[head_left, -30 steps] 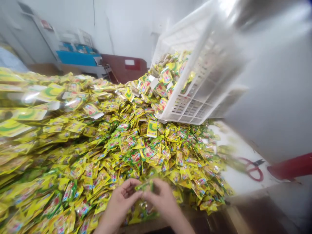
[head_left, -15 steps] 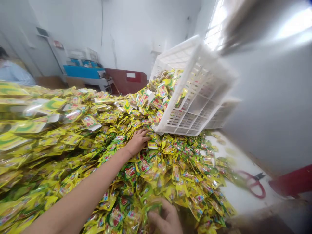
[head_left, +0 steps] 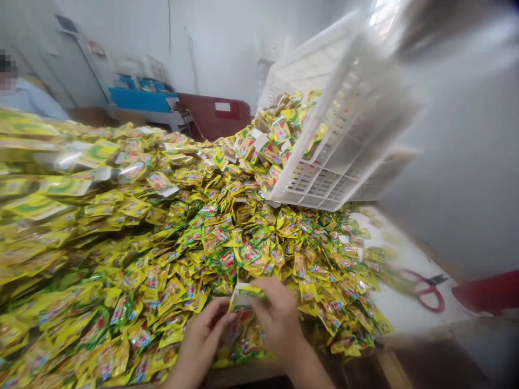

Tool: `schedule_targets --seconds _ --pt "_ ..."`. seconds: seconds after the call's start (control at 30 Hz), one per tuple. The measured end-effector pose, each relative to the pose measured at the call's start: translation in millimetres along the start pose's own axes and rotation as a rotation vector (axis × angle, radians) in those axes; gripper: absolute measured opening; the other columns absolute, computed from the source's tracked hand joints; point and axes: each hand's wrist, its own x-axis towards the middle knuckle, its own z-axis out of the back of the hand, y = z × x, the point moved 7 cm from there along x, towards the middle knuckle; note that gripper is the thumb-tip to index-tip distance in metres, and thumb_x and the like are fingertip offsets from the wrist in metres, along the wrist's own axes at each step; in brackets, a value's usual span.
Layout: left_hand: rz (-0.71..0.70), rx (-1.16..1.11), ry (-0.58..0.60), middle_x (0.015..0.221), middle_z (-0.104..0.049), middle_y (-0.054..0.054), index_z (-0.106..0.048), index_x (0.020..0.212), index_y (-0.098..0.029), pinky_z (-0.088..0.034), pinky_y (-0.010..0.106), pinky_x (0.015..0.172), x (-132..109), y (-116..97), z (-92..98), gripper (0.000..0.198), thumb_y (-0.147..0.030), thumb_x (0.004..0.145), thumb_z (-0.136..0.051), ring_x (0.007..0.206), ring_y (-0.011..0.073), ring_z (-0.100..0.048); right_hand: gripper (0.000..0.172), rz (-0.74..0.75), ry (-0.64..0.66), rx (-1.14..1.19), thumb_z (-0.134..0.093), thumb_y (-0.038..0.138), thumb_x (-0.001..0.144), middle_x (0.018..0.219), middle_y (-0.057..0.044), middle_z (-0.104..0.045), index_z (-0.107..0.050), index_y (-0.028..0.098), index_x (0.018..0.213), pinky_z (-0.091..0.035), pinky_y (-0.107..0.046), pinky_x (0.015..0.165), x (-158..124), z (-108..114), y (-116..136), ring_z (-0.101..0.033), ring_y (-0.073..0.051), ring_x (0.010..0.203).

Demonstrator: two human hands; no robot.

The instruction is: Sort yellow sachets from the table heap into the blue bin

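Near the table's front edge, my left hand (head_left: 207,332) is closed on a small yellow-and-green carton (head_left: 240,297) with a white flap. My right hand (head_left: 279,313) is closed at the carton's top, its fingers curled over a green-and-yellow packet, partly hidden and blurred. Beneath and around both hands spreads a heap of small shiny yellow and green packets (head_left: 308,283). Flat cartons with white flaps (head_left: 162,183) lie on the heap farther back and to the left.
A white plastic crate (head_left: 312,186) lies tipped on its side at the back right, cartons spilling from it. Red-handled scissors (head_left: 430,297) rest on the white tabletop (head_left: 395,308) at right, beside a red object (head_left: 486,294). At far left is a person in light blue (head_left: 38,100).
My left hand has drawn back from the heap near the crate and now holds a carton in front of me. My right hand has risen with its packet to meet it.
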Motion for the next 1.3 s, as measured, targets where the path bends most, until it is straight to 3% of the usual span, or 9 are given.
schedule_targets --seconds 0.13,0.33,0.5,0.63,0.73,0.9,1.13,1.3 --pt "0.011 0.033 -0.094 0.093 -0.073 0.005 -0.068 0.105 -0.025 -0.053 0.031 0.078 -14.6 17.5 -1.3 0.027 -0.040 0.085 -0.060 0.087 0.0249 -0.066 0.017 0.054 0.234 -0.305 -0.060 0.017 0.088 0.092 -0.004 -0.065 -0.066 0.025 0.102 -0.043 -0.032 0.079 -6.1 -24.3 6.1 -0.055 -0.021 0.090" --pt "0.011 -0.050 0.017 0.095 -0.071 0.006 -0.066 0.110 -0.024 -0.051 0.031 0.082 -19.5 20.6 -12.1 0.032 -0.038 0.082 -0.066 0.091 0.0250 -0.064 0.025 0.096 0.466 -0.508 -0.060 0.009 0.084 0.093 -0.004 -0.064 -0.063 0.023 0.104 -0.042 -0.031 0.083 -14.3 -29.6 17.1 -0.055 -0.020 0.090" --pt "-0.016 -0.251 0.093 0.101 -0.069 0.005 -0.067 0.102 -0.022 -0.047 0.028 0.087 -19.5 15.9 -13.8 0.020 -0.034 0.087 -0.062 0.098 0.0226 -0.062 0.020 0.081 0.361 -0.479 -0.058 0.007 0.086 0.088 -0.003 -0.061 -0.062 0.021 0.100 -0.042 -0.027 0.072 -12.8 -33.5 12.9 -0.055 -0.018 0.081" --pt "-0.017 -0.277 0.076 0.098 -0.068 0.004 -0.067 0.101 -0.021 -0.045 0.028 0.086 -23.0 20.4 -13.9 0.019 -0.032 0.085 -0.064 0.096 0.0216 -0.060 0.007 0.233 0.317 -0.377 -0.063 0.015 0.086 0.105 -0.006 -0.057 -0.066 0.021 0.083 -0.042 -0.033 0.086 -7.2 -33.9 24.1 -0.049 -0.021 0.102" --pt "0.013 -0.293 0.088 0.096 -0.066 0.003 -0.066 0.100 -0.021 -0.045 0.027 0.084 -24.0 27.0 -16.5 0.019 -0.032 0.085 -0.065 0.095 0.0210 -0.059 0.005 0.257 0.347 -0.376 -0.065 0.018 0.085 0.112 -0.007 -0.055 -0.066 0.020 0.081 -0.042 -0.038 0.088 -5.0 -30.6 26.3 -0.046 -0.024 0.106" --pt "0.012 -0.326 0.118 0.092 -0.064 0.001 -0.064 0.096 -0.021 -0.043 0.025 0.082 -23.4 24.4 -18.4 0.015 -0.032 0.086 -0.064 0.091 0.0190 -0.058 0.014 0.196 0.428 -0.331 -0.068 0.010 0.080 0.093 -0.003 -0.057 -0.061 0.020 0.086 -0.043 -0.030 0.076 -12.2 -36.5 10.4 -0.050 -0.018 0.089" --pt "0.104 -0.358 -0.027 0.078 -0.056 -0.002 -0.059 0.087 -0.020 -0.041 0.022 0.070 -29.4 17.9 -15.9 0.020 -0.039 0.090 -0.055 0.077 0.0156 -0.052 0.013 0.190 0.308 -0.334 -0.058 0.006 0.082 0.090 -0.004 -0.055 -0.061 0.019 0.081 -0.041 -0.030 0.073 -21.8 -43.6 3.4 -0.050 -0.018 0.087" --pt "0.082 -0.304 0.013 0.098 -0.065 0.001 -0.060 0.108 -0.022 -0.043 0.025 0.085 -29.2 11.7 -14.6 0.023 -0.034 0.091 -0.052 0.096 0.0198 -0.057 0.019 0.134 0.353 -0.287 -0.061 0.005 0.082 0.093 -0.004 -0.058 -0.065 0.021 0.093 -0.043 -0.030 0.077 -20.5 -45.6 -3.2 -0.050 -0.018 0.090"
